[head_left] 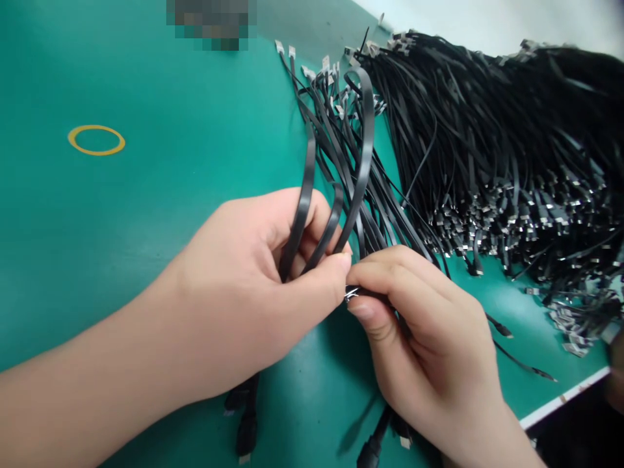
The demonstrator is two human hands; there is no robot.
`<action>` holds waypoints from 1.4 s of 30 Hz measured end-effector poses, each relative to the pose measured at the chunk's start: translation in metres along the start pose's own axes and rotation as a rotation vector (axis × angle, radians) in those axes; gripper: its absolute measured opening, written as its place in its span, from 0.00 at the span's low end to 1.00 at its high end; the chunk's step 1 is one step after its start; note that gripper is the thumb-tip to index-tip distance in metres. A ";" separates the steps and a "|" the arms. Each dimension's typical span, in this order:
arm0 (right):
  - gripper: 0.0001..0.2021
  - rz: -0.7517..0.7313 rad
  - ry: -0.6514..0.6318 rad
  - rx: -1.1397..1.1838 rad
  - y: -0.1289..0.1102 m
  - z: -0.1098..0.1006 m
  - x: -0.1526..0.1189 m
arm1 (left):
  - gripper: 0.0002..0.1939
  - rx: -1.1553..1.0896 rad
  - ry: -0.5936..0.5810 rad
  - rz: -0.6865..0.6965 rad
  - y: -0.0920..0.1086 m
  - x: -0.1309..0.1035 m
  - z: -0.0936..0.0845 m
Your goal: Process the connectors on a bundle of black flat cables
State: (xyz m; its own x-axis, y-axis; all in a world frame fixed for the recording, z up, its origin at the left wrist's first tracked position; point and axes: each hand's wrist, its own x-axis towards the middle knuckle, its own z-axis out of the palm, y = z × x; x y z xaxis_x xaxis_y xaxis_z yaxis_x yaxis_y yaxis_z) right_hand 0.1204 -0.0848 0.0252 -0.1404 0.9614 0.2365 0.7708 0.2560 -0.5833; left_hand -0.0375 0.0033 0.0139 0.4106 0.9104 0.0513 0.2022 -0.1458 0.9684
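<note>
My left hand (253, 286) is closed round several flat black cables (364, 143), which loop up out of its fingers. Its thumb and fingertips come together beside my right hand (433, 338). That hand pinches a black cable end (351, 294) with thin silvery strands or edges, too small to make out clearly. The fingertips of both hands nearly touch there. Below the left wrist hang dark connectors (247, 426), and another black plug (369, 450) shows under the right hand. The palm side of the left hand's grip is partly hidden.
Behind my hands lies a loose bunch of black cables (336, 149) with white-metal plugs. A large heap of similar cables (468, 123) fills the right side. A yellow ring (97, 154) lies on the green table (160, 84). The table's pale edge (565, 396) runs at lower right.
</note>
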 end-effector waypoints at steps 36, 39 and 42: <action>0.06 -0.023 0.006 -0.172 -0.004 0.000 -0.001 | 0.10 0.015 -0.071 0.060 -0.004 -0.001 -0.004; 0.06 -0.022 -0.009 -0.179 -0.005 0.001 -0.001 | 0.10 0.009 -0.076 0.046 -0.003 -0.001 -0.004; 0.05 -0.032 0.000 -0.204 -0.005 0.003 -0.001 | 0.10 -0.011 -0.085 0.031 -0.002 -0.001 -0.003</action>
State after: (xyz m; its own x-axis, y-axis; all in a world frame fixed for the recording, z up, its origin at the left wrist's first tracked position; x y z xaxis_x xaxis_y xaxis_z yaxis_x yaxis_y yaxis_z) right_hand 0.1152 -0.0865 0.0257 -0.1669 0.9530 0.2530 0.8756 0.2612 -0.4063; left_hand -0.0415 0.0039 0.0123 0.4910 0.8690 0.0613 0.1786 -0.1693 0.9692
